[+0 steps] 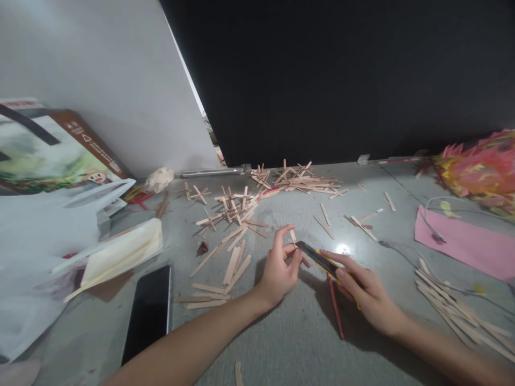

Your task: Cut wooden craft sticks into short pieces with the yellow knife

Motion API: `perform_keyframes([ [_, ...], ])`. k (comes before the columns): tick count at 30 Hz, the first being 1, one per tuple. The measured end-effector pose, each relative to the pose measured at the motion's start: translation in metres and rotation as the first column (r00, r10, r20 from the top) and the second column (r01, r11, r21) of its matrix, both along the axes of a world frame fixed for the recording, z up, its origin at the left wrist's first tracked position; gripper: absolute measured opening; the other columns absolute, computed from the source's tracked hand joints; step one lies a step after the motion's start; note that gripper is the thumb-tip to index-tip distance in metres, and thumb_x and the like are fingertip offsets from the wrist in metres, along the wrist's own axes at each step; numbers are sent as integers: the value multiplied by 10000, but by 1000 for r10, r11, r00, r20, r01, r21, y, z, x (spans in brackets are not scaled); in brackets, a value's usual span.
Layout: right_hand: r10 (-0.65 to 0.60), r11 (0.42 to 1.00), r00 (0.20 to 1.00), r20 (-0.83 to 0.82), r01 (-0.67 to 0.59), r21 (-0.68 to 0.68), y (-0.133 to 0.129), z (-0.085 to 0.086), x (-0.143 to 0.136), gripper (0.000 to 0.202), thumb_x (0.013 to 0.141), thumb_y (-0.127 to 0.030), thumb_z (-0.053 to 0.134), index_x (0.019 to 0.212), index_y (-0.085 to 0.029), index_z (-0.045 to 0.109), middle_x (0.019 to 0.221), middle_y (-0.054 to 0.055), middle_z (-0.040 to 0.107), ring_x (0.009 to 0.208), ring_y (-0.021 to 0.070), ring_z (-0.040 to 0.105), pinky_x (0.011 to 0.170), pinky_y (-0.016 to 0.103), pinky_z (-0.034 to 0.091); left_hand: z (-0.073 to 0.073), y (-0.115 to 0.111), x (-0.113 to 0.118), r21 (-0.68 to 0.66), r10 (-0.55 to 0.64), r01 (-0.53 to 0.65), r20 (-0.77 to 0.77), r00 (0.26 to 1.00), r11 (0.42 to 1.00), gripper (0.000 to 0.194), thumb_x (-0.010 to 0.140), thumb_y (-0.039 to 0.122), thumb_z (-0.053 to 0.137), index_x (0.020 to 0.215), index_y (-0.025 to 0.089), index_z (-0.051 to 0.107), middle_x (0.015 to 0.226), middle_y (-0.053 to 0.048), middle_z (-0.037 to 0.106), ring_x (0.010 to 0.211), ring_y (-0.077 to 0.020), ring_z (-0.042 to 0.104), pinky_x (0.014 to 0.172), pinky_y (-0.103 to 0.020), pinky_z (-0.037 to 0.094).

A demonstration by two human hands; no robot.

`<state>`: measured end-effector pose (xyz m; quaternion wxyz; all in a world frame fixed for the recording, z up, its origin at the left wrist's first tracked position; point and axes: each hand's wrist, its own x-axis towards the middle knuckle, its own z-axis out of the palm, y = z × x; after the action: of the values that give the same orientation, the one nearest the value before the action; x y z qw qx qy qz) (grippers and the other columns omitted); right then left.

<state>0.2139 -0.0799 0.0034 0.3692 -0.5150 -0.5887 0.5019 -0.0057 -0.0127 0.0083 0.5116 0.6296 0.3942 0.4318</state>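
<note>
Above the grey tabletop (289, 343), the left hand (280, 271) pinches a flat pale wooden stick (293, 236), the right hand (364, 287) clasps a black-and-yellow utility knife (317, 257) beside it; crossed sticks (200, 194) look finished, loose sticks (230, 266) apparently remain

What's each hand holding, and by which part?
Left hand: a wooden stick; exactly where it's pinched is too small to tell. Right hand: a cutter knife, by its yellow-edged handle.

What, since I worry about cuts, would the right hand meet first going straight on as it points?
Its utility knife leading, the right hand would likely meet the wooden stick held in the left hand; depth is unclear, and knife and stick may touch.
</note>
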Motion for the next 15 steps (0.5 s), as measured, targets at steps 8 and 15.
perform_keyframes([
  [8,-14,1000,1000,-10,14,2,0,-5,1,530,1078,-543,457,1515,-257,549,694,-43,403,617,153,374,570,278,273,0,0,1,-15,5,-4,18,1000,1000,554,1053,451,536,1491,190,319,776,-25,746,703,-162,684,723,-266,481],
  [15,-60,993,985,-162,43,-106,3,9,-5,564,1027,-604,532,1446,-235,615,660,-45,390,575,138,350,528,268,253,5,-2,1,-79,-31,48,204,978,996,625,1013,486,617,1475,210,298,738,4,707,689,-161,694,729,-278,497],
])
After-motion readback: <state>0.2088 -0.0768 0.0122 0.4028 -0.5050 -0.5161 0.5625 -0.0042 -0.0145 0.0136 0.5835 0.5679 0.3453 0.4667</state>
